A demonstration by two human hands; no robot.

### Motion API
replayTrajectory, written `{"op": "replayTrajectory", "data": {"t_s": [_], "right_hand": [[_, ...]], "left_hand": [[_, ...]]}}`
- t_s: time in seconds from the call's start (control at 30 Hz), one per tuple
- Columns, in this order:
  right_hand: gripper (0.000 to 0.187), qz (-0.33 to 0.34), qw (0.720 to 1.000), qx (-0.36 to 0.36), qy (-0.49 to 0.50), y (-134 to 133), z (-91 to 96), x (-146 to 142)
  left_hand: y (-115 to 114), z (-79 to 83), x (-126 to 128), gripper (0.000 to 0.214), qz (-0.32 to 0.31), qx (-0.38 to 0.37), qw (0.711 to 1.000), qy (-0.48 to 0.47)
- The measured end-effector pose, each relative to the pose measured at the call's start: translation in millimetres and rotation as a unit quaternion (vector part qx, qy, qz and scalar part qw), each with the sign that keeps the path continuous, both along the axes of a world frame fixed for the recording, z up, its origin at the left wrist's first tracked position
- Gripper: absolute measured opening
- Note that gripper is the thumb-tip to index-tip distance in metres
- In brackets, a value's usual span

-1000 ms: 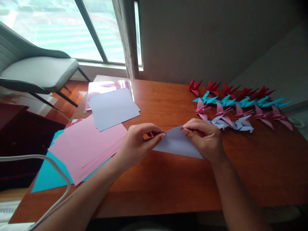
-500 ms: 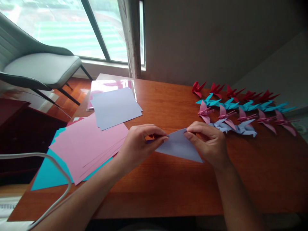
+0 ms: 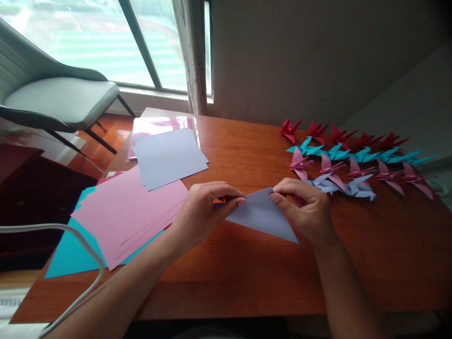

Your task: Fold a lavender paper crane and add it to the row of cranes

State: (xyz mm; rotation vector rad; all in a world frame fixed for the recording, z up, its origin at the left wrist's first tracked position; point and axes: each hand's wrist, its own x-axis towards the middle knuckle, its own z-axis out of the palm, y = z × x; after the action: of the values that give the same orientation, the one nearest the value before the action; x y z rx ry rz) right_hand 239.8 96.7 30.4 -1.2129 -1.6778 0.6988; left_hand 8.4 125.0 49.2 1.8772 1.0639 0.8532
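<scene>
A pale lavender sheet of origami paper (image 3: 263, 212), folded into a triangle-like shape, is held over the table between both hands. My left hand (image 3: 212, 205) pinches its upper left edge between thumb and fingers, hiding part of that side. At the top right corner, the thumb and forefinger of my right hand (image 3: 305, 207) are closed on the same paper. Its lower right point hangs free. Beyond my right hand stand pale lavender folded cranes (image 3: 360, 188), the closest things to it on the table.
Pink sheets (image 3: 130, 212), blue sheets (image 3: 70, 252) and pale lavender sheets (image 3: 171, 160) lie on the left, by a clear plastic packet (image 3: 158, 124). Rows of pink (image 3: 330, 168), blue (image 3: 339, 152) and red cranes (image 3: 341, 135) stand at right. A white cable (image 3: 88, 247) curves at front left.
The paper's lower right point has dipped slightly. Both hands keep their pinch on the paper and have barely moved.
</scene>
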Motion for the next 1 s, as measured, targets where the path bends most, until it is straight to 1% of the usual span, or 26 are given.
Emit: {"op": "replayTrajectory", "data": {"t_s": [0.27,0.57,1.0], "right_hand": [[0.004,0.002,1.0,-0.007,0.007,0.4,-0.2,-0.5],[0.006,-0.001,1.0,-0.004,-0.002,0.3,0.3,-1.8],[0.005,0.002,1.0,-0.012,-0.001,1.2,-0.5,-2.6]], "left_hand": [[0.2,-0.1,-0.5,0.01,-0.005,0.032,0.999,0.005],[0.6,1.8,-1.3,0.011,-0.009,0.006,1.0,0.006],[0.8,-1.2,-1.2,0.011,-0.012,0.008,1.0,0.004]]}}
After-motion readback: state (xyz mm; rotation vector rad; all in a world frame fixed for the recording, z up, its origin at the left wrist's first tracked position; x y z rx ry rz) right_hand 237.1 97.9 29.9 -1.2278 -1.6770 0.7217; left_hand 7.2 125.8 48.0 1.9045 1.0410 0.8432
